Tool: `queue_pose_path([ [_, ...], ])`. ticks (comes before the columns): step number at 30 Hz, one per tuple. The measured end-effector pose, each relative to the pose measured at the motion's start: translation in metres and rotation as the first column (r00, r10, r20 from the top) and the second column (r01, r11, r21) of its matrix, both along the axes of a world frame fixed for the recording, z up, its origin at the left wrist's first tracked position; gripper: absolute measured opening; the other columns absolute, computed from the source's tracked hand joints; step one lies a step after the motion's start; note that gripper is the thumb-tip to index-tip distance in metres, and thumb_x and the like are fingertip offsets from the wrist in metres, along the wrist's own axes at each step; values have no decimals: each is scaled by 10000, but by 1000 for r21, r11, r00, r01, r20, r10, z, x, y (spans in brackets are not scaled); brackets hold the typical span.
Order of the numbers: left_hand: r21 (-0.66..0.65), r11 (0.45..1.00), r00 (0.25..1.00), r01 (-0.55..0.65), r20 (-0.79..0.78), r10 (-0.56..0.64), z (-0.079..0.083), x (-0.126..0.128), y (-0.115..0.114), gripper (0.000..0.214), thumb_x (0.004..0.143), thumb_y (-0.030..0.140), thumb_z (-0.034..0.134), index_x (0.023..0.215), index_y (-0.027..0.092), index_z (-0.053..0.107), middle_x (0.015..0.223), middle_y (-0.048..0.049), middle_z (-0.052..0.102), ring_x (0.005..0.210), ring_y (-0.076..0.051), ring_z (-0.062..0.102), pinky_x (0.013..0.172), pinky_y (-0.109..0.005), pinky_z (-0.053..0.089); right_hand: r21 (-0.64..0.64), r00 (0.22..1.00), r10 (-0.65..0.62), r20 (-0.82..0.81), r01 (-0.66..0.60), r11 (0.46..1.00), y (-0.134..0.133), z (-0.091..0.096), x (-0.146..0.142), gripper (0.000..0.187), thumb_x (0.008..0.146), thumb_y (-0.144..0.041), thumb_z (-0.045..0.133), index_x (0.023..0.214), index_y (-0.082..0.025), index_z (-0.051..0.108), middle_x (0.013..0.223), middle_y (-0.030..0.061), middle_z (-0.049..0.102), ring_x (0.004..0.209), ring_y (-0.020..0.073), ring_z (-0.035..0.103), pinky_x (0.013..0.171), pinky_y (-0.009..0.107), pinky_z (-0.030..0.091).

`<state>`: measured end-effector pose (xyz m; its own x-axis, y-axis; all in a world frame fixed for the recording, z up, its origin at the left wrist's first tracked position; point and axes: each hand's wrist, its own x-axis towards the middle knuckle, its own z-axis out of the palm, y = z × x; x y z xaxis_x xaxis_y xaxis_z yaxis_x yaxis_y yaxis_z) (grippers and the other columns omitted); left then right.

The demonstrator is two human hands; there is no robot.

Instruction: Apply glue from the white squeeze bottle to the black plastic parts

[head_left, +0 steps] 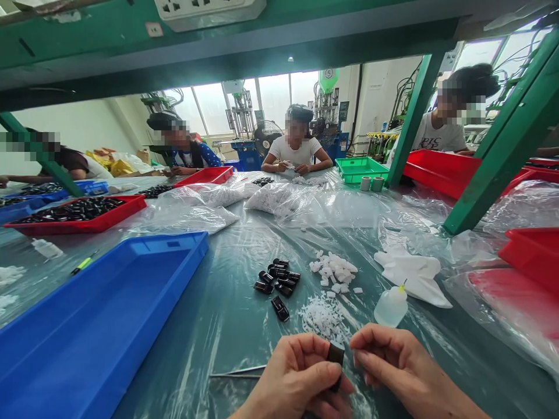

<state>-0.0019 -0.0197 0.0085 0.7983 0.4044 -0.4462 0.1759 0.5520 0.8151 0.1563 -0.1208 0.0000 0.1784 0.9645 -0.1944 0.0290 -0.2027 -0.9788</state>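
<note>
Left hand [297, 375] and right hand [402, 364], bare, close together at the bottom of the head view.
Left: fingers [297, 349] curled, thumb [317, 375] pressed forward, wrist [257, 407] dropping past the bottom edge. Right: fingers [375, 349] bent inward, tips near the left thumb, forearm [454, 398] running off the lower right.
</note>
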Motion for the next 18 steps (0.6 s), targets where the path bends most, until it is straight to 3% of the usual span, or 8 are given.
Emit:
queue_pose_path([
  [3,-2,998,998,70,-7,-70,-2,-1,-2,426,585,364,798,824,97,569,688,-86,681,505,-99,613,442,-132,432,8,970,-15,-243,18,1000,1,4,-3,318,737,-442,663,788,-138,585,625,-25,539,548,72,463,546,192,362],
  [9,-22,993,988,118,104,-115,-11,-1,-2,382,560,355,825,758,96,626,653,-51,657,533,-71,578,539,-159,454,-47,857,-7,-515,-20,999,-2,-1,-7,334,674,-406,743,773,-131,579,562,-43,484,491,45,404,495,171,286],
  [14,1,988,971,157,184,-154,-14,-2,-1,328,619,337,795,779,90,651,682,-61,660,547,-65,559,533,-152,408,-27,759,38,-650,-73,997,-5,-3,-9,283,691,-348,749,781,-133,589,584,-41,475,482,30,404,471,154,260],
  [18,33,985,966,169,191,-172,-15,-2,-1,328,638,357,779,792,98,650,701,-74,676,581,-80,582,553,-155,405,-39,725,15,-689,-59,998,-6,-4,-11,246,690,-302,753,777,-130,599,577,-39,483,480,27,413,465,138,280],
])
